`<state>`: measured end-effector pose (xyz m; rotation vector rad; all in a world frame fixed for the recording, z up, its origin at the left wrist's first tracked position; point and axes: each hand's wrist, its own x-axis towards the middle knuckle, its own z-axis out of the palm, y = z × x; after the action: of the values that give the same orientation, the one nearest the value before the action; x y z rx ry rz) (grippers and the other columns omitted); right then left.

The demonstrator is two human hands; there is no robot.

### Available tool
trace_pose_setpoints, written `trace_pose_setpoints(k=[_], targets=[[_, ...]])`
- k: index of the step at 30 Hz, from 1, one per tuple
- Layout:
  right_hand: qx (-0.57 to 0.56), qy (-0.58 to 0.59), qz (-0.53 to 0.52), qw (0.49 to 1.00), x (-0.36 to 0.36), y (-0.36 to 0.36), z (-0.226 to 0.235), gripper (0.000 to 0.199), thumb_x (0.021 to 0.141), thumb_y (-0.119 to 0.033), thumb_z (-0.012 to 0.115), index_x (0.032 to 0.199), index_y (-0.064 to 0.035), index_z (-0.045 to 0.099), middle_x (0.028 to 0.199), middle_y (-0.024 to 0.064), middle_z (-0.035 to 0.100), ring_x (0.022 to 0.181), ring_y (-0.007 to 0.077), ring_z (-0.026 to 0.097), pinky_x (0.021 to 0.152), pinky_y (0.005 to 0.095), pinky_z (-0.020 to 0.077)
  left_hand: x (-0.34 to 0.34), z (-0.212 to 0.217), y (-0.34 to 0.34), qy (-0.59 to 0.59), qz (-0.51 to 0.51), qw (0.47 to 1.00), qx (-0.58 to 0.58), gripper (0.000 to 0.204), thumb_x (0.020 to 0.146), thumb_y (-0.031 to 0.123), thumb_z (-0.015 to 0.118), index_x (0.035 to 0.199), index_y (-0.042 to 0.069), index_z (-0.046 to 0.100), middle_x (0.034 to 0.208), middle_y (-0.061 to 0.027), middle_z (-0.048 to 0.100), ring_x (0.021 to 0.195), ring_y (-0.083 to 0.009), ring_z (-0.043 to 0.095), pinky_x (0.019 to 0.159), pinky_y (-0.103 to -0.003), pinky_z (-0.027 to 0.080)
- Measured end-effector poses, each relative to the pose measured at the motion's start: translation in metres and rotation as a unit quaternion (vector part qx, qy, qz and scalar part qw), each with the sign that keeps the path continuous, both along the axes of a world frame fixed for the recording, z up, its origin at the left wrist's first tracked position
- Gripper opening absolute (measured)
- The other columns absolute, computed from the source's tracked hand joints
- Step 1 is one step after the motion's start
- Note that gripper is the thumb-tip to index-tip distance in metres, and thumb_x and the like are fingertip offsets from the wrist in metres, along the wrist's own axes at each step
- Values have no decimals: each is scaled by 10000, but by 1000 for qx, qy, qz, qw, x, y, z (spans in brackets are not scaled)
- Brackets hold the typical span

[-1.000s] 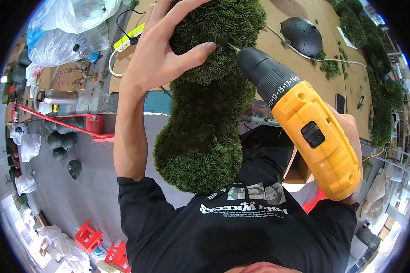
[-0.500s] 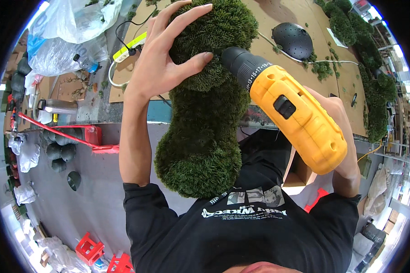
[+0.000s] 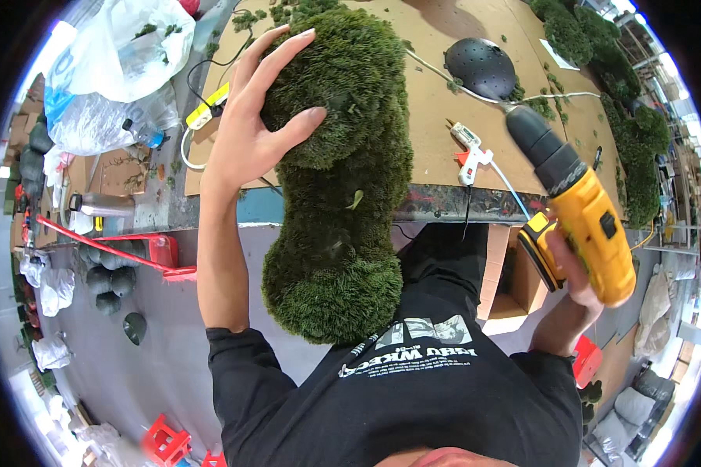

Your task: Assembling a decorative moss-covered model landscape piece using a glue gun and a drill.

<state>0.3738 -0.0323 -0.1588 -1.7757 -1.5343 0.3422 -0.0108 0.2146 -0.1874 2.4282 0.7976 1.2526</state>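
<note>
A bushy green piece of artificial greenery (image 3: 343, 194), narrower in its middle, lies from the table top over its edge toward my lap. A small pale green bit sits on its darker middle. My left hand (image 3: 249, 140) rests against the far rounded end, fingers stretched and thumb spread apart across the foliage. In my right hand (image 3: 572, 268) is a yellow and black cordless drill (image 3: 592, 226), gripped round its handle. It is off to the right, clear of the greenery, its chuck pointing to the far left. A battery pack shows at the handle's base.
Cardboard (image 3: 436, 93) covers the table. On it are a dark perforated half-dome (image 3: 480, 68), a white hot glue gun (image 3: 469, 152) with a cord, and a power strip (image 3: 208, 107). Plastic bags (image 3: 125, 62) and a metal bottle (image 3: 101, 205) lie at left. More greenery lines the right.
My right hand has drawn the drill away from the greenery to the right and nearer me, uncovering the glue gun. The greenery and my left hand have shifted slightly left.
</note>
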Motion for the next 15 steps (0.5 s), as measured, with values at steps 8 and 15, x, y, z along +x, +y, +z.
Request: trace_pose_setpoints(k=[8, 15], targets=[[113, 268, -14, 957, 100, 81, -91, 344, 987, -92, 667, 1320, -19, 619, 682, -53, 521, 565, 36, 455, 551, 219, 391, 4, 2, 0, 29, 9, 1000, -6, 726, 806, 160, 740, 1501, 89, 541, 1551, -163, 457, 1445, -327, 431, 1206, -418, 309], [213, 345, -74, 911, 159, 177, -190, 383, 968, -159, 746, 1320, -60, 631, 744, -43, 581, 614, 43, 547, 579, 234, 480, 1, 3, -4, 38, 12, 999, -15, 763, 833, 207, 721, 1544, 75, 480, 1590, -171, 424, 1480, -330, 388, 1230, -429, 266]])
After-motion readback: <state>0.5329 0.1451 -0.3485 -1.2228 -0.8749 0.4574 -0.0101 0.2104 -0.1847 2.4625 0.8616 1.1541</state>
